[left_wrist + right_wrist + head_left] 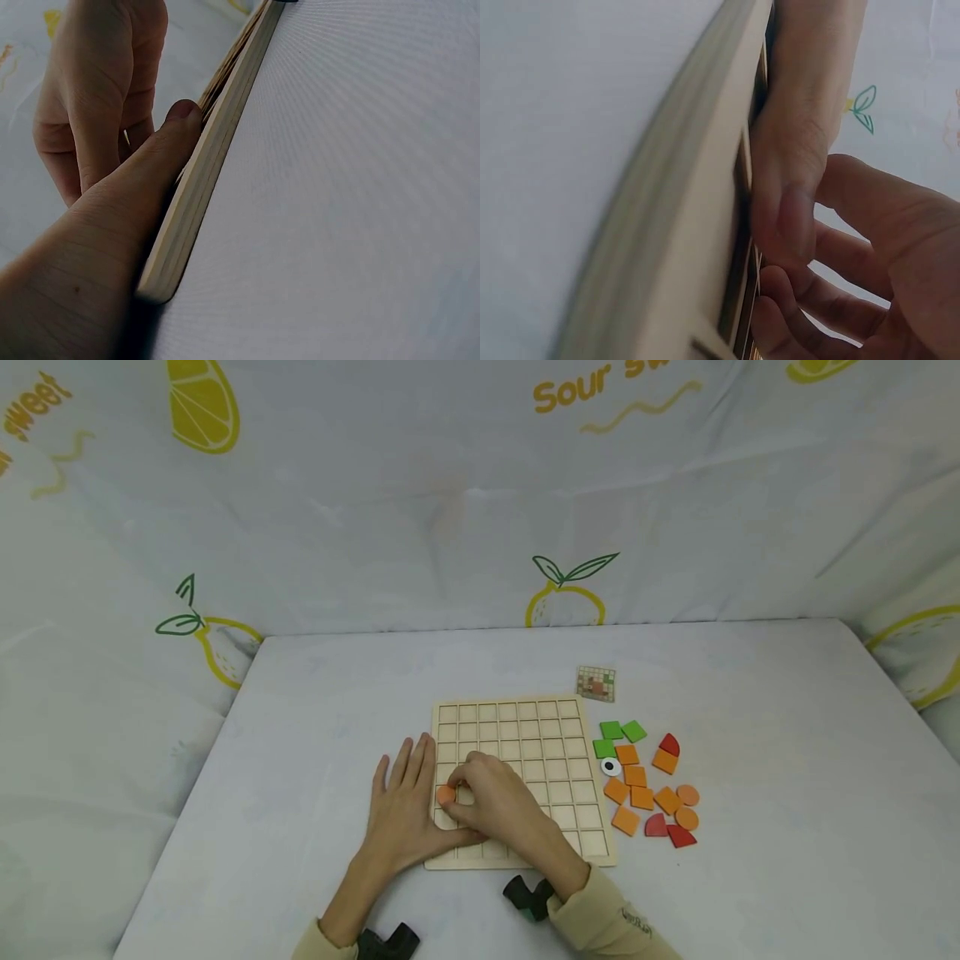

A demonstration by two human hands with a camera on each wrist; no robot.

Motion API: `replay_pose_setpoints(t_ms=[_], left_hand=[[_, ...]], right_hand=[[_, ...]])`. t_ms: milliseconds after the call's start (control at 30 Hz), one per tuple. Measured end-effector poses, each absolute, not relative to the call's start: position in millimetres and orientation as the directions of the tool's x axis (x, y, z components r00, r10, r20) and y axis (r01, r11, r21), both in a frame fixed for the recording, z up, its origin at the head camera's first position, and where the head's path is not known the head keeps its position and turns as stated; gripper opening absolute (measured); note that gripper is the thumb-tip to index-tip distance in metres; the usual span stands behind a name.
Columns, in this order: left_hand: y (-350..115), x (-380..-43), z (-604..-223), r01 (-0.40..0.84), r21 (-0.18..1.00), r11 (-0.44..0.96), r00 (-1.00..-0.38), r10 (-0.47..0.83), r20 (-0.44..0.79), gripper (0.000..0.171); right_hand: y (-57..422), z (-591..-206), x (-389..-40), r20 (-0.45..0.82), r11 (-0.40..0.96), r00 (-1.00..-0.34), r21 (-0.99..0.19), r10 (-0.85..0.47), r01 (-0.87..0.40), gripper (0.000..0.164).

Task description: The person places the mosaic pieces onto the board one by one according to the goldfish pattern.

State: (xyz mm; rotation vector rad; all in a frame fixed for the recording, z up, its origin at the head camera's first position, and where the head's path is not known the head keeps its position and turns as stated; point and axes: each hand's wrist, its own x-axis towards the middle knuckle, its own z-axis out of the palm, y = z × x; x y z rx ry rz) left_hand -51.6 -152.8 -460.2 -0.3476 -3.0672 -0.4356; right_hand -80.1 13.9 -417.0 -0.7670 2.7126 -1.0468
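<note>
A square wooden grid board [555,768] lies on the white table. My left hand [405,822] rests along its left side with fingers straight, the thumb reaching over the near part of the board. In the left wrist view a thumb [176,124] presses at the board's pale edge [199,191]. With thumb and forefinger, my right hand [498,797] pinches an orange round disc [446,794] over a cell in the board's left column. The right hand and forearm cover several cells.
Right of the board lie green squares [611,730], orange squares [626,821], orange discs [687,795], red quarter-circles [656,825] and a white disc with a black dot [611,767]. A small pattern card [596,683] lies beyond the board's far right corner.
</note>
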Motion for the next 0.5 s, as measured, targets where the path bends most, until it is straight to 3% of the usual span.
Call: replay_pose_setpoints(t_ms=[500], left_hand=[[-153.4,-51.7,-460.6,0.225,0.279,0.934,-0.974,0.219,0.054,0.142]], right_hand=[[12.3,-416.7,-78.8,0.055,0.641,-0.878,-0.662,-0.476,-0.389,0.014]])
